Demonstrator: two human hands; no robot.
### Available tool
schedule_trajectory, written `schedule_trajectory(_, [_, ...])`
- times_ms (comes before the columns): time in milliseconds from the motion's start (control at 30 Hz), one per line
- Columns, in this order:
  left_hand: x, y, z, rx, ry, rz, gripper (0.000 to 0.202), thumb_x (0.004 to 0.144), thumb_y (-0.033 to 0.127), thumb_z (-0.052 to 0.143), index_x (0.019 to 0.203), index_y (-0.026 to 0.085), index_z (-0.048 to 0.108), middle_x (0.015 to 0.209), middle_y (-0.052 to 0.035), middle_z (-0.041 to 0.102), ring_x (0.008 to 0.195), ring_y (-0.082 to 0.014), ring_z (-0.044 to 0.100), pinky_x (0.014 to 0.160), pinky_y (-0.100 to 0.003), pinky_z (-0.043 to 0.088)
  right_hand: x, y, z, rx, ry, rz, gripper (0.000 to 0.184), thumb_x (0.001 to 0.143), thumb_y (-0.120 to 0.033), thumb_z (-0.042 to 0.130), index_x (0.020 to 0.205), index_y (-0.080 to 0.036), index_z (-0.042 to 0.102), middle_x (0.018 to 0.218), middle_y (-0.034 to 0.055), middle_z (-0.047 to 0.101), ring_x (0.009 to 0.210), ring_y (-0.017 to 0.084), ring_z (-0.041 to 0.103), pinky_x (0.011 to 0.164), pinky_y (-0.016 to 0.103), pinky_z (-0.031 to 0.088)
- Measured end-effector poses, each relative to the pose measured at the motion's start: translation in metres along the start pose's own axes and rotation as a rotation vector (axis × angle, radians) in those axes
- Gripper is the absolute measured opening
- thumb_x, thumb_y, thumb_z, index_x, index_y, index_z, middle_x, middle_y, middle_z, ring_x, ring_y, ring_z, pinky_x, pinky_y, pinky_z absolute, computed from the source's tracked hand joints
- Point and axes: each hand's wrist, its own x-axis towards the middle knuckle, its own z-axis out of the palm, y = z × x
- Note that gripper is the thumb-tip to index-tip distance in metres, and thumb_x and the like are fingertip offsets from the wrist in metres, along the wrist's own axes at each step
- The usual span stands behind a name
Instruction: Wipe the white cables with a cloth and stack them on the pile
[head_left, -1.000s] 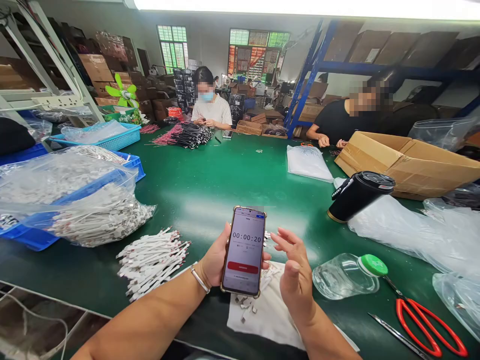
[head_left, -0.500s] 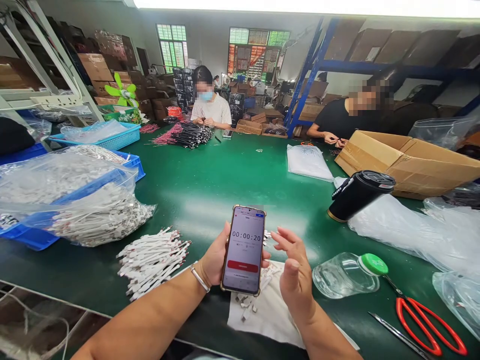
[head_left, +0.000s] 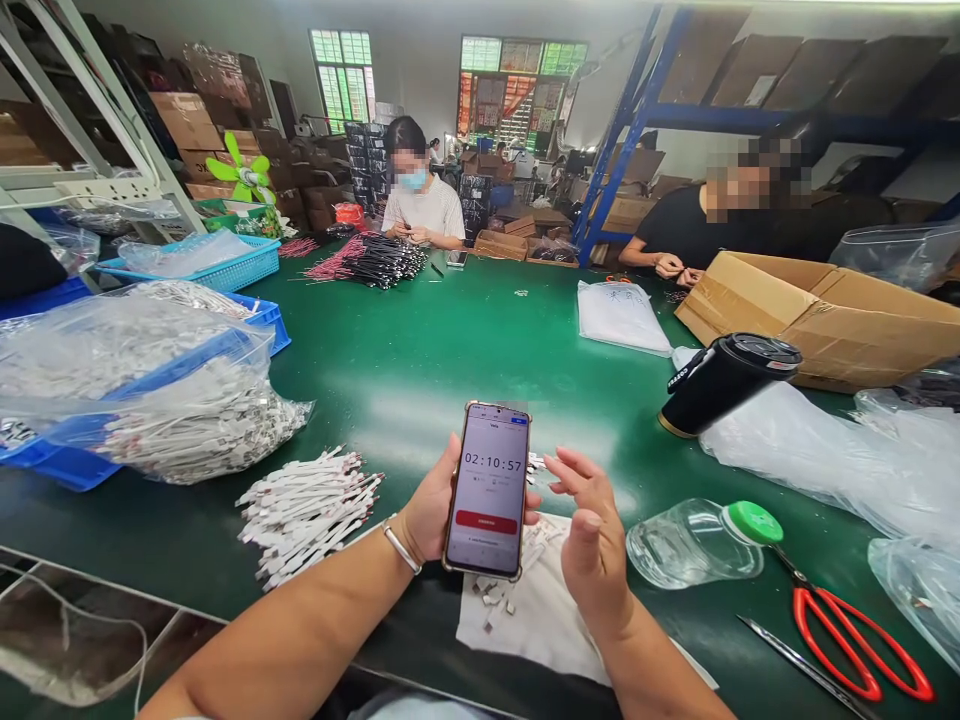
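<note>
My left hand (head_left: 431,510) grips a smartphone (head_left: 487,490) upright, its lit screen facing me with a timer reading 02:10:57 and a red button below. To the right of the phone, my right hand (head_left: 592,535) is raised with its fingers apart, touching nothing. Under both hands lies a white cloth (head_left: 540,625) with several small white and metallic pieces (head_left: 499,600) on it. A pile of short white wire strips (head_left: 311,515) rests left of my left wrist.
At left, a clear bag of white strips (head_left: 202,425) leans on a blue tray (head_left: 75,470). Right are a clear jar (head_left: 690,550), red-handled scissors (head_left: 862,640), tweezers (head_left: 802,665), a tilted black tumbler (head_left: 727,385) and a cardboard box (head_left: 810,310). Two people (head_left: 424,205) work across the green table (head_left: 450,330).
The timer on the phone screen changes from 00:00:20 to 02:10:57. The view tilts slightly. Both my hands keep nearly the same pose.
</note>
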Motion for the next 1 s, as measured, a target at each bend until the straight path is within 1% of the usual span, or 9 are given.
schedule_trajectory(267, [-0.0002, -0.0002, -0.0019, -0.029, 0.008, 0.003, 0.084, 0.083, 0.07, 0.012, 0.127, 0.008, 0.047, 0.112, -0.0212, 0.061, 0.101, -0.0315, 0.06, 0.083, -0.041, 0.043, 0.0001, 0.0007, 0.0001, -0.014, -0.012, 0.005, 0.056, 0.091, -0.056, 0.019, 0.117, -0.024, 0.057, 0.122, 0.0104, 0.049, 0.091, 0.021, 0.052, 0.075, 0.044, 0.048])
schedule_trajectory(567, [0.0006, -0.0002, -0.004, -0.027, -0.004, 0.008, 0.086, 0.083, 0.07, 0.012, 0.131, 0.007, 0.043, 0.114, -0.0222, 0.06, 0.102, -0.0325, 0.059, 0.085, -0.043, 0.042, 0.0004, 0.0002, 0.0009, -0.002, -0.01, 0.023, 0.057, 0.091, -0.058, 0.02, 0.115, -0.024, 0.058, 0.121, 0.0099, 0.049, 0.087, 0.02, 0.054, 0.075, 0.044, 0.048])
schedule_trajectory(833, [-0.0001, 0.0002, -0.003, -0.031, 0.006, -0.001, 0.085, 0.083, 0.07, 0.014, 0.13, 0.006, 0.043, 0.113, -0.0219, 0.061, 0.1, -0.031, 0.061, 0.084, -0.041, 0.042, 0.0004, 0.0003, 0.0013, -0.01, -0.009, 0.027, 0.058, 0.09, -0.058, 0.02, 0.114, -0.023, 0.059, 0.121, 0.0106, 0.049, 0.085, 0.019, 0.053, 0.075, 0.045, 0.049])
schedule_trajectory(1000, [-0.0001, 0.0004, -0.0027, -0.034, 0.006, 0.002, 0.085, 0.083, 0.07, 0.013, 0.13, 0.006, 0.044, 0.113, -0.0217, 0.061, 0.1, -0.0308, 0.061, 0.084, -0.041, 0.042, 0.0, 0.0002, 0.0014, 0.005, -0.007, 0.024, 0.057, 0.09, -0.058, 0.021, 0.115, -0.023, 0.058, 0.122, 0.0103, 0.049, 0.089, 0.02, 0.053, 0.075, 0.044, 0.049])
